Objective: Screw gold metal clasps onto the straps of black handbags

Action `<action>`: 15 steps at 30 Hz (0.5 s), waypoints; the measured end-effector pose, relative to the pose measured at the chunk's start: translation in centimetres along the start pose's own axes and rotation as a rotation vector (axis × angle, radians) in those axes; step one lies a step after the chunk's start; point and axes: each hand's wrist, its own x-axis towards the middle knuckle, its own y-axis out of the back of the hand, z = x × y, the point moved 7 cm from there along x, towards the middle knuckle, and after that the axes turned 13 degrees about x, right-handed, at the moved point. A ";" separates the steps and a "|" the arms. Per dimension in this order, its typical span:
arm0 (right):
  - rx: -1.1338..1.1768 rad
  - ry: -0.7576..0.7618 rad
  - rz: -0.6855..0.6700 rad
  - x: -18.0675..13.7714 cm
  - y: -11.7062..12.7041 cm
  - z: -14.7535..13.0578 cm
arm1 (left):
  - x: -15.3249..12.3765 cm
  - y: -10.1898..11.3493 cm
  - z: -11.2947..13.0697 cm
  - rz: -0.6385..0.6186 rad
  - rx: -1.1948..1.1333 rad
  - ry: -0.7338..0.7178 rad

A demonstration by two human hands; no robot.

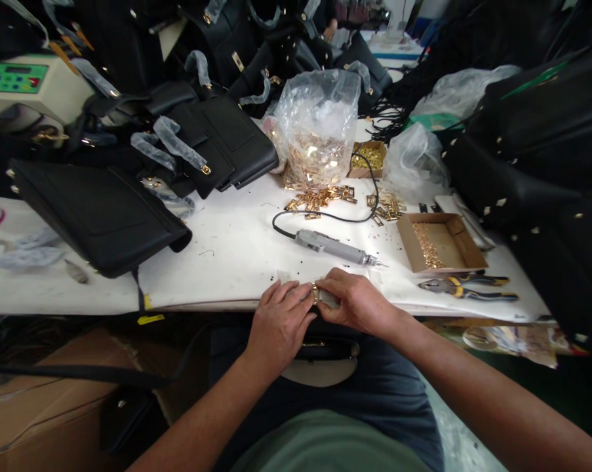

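Note:
Both hands meet at the table's front edge. My left hand (280,318) and my right hand (357,301) pinch a small gold metal fitting (316,293) with a pale strap end between their fingertips. Below them, on my lap, lies a black bag part (325,349) with a gold clasp. Just beyond my hands a grey electric screwdriver (332,247) lies on the white table (236,249), its black cord curling back toward a clear plastic bag of gold hardware (318,141).
Loose gold buckles (320,196) lie scattered mid-table. An open cardboard box of small gold parts (440,241) and yellow-handled pliers (465,286) sit right. Black handbags (101,210) crowd the left, back and right. A machine with a green panel (15,78) stands far left.

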 end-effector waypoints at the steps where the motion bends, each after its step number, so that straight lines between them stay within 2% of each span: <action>1: 0.006 -0.001 0.002 0.0 -0.1 0.0 | -0.1 0.2 0.1 0.013 0.003 -0.012; 6: 0.003 -0.014 0.009 0.1 -0.8 -0.1 | -0.4 1.0 0.0 0.152 0.070 -0.059; 10: -0.043 -0.035 0.034 0.6 -1.2 0.2 | -0.6 1.0 -0.6 0.298 0.193 -0.167; 15: -0.026 -0.075 0.020 0.7 -1.1 -0.4 | -1.3 -1.5 -1.3 0.430 0.345 -0.320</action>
